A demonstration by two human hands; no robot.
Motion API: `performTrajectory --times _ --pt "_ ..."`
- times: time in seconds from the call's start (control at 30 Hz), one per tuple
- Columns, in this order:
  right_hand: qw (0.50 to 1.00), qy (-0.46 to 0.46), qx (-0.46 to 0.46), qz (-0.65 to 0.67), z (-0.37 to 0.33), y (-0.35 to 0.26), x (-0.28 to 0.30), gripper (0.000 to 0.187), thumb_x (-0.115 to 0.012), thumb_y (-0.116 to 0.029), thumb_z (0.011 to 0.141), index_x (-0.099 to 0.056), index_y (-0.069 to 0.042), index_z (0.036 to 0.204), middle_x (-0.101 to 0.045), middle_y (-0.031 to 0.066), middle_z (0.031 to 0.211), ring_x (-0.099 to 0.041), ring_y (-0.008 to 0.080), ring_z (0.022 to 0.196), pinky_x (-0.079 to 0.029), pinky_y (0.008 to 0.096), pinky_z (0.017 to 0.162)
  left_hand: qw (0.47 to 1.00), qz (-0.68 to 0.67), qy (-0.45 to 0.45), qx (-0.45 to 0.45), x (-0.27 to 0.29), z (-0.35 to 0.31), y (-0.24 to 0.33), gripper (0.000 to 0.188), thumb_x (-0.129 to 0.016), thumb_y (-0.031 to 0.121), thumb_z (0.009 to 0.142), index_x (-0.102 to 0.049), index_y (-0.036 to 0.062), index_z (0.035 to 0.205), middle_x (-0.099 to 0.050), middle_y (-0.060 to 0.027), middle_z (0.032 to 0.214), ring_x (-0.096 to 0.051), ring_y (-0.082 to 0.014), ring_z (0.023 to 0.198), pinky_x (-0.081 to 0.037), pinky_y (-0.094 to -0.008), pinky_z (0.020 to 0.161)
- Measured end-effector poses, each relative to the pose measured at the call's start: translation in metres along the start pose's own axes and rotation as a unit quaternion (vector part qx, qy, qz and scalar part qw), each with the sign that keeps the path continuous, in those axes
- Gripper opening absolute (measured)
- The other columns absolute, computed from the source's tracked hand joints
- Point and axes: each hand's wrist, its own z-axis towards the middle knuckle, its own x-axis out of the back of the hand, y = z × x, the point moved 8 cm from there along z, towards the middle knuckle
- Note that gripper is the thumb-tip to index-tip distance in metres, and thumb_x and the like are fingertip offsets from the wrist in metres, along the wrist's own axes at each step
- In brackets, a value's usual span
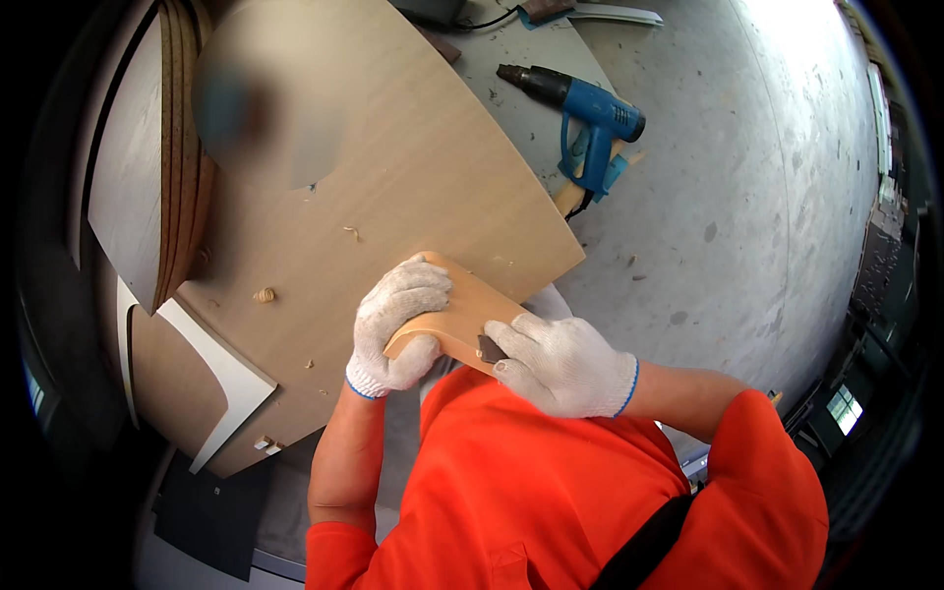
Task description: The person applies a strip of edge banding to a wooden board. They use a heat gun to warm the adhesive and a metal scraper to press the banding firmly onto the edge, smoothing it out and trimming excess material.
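A curved light-wood piece (464,303), bent at its left end, lies over the near edge of the wooden board, in front of my body. My left hand (395,317), in a white knit glove, is wrapped round its bent end, with fingers on top and thumb below. On its near right edge, my gloved right hand (568,366) pinches a small dark brown pad (491,348), which looks like folded sandpaper. The pad touches the wood's edge. My right palm hides part of the piece's right end.
The large wooden board (433,157) carries several wood shavings (264,294). A blue heat gun (590,118) lies on a grey surface beyond its right edge. Stacked curved panels (177,157) stand at left, near a white curved frame (241,379). A blurred round spot covers the upper left.
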Motion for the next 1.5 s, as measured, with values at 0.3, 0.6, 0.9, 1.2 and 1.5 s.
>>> performTrajectory --times 0.3,0.6,0.9,1.2,1.5 --pt "0.999 -0.013 0.020 -0.036 0.014 -0.008 0.002 0.033 -0.068 -0.029 0.108 -0.064 0.003 0.118 -0.067 0.0190 0.086 -0.072 0.0358 0.076 -0.059 0.0432 0.065 1.000 0.011 -0.019 -0.003 0.000 0.003 0.002 0.043 -0.076 0.027 0.083 -0.077 -0.0035 0.113 -0.078 -0.0227 0.115 -0.075 -0.0466 0.113 -0.054 -0.0594 0.113" --pt "0.995 -0.008 0.070 -0.075 0.013 -0.007 -0.009 0.016 -0.067 -0.017 0.102 -0.072 -0.001 0.099 -0.068 0.0173 0.115 -0.068 0.0278 0.088 -0.059 0.0377 0.063 1.000 0.006 -0.021 -0.004 0.000 0.001 0.000 0.044 -0.076 0.025 0.080 -0.077 -0.0033 0.114 -0.078 -0.0228 0.116 -0.075 -0.0465 0.113 -0.054 -0.0593 0.114" --pt "0.993 -0.005 0.082 -0.087 0.037 -0.023 0.004 0.020 -0.064 -0.023 0.110 -0.073 -0.005 0.108 -0.066 0.0152 0.104 -0.070 0.0290 0.081 -0.060 0.0408 0.064 0.999 0.015 -0.037 0.000 -0.005 0.005 0.003 0.045 -0.076 0.024 0.078 -0.077 -0.0025 0.114 -0.078 -0.0214 0.115 -0.075 -0.0448 0.111 -0.054 -0.0582 0.115" --pt "0.998 0.008 0.048 -0.037 0.007 -0.011 0.009 0.024 -0.068 -0.022 0.104 -0.069 -0.002 0.118 -0.068 0.0177 0.096 -0.070 0.0351 0.075 -0.058 0.0434 0.062 1.000 0.017 -0.003 -0.017 -0.011 0.001 0.009 0.041 -0.076 0.028 0.083 -0.077 -0.0017 0.112 -0.078 -0.0207 0.114 -0.076 -0.0437 0.109 -0.055 -0.0572 0.113" --pt "0.985 -0.030 0.097 -0.137 0.023 -0.023 0.001 0.020 -0.066 -0.022 0.105 -0.075 -0.005 0.105 -0.067 0.0140 0.107 -0.069 0.0291 0.081 -0.057 0.0400 0.060 0.999 0.028 -0.004 -0.034 -0.009 0.001 0.010 0.039 -0.077 0.024 0.080 -0.077 -0.0019 0.109 -0.078 -0.0210 0.113 -0.076 -0.0444 0.107 -0.056 -0.0572 0.110"
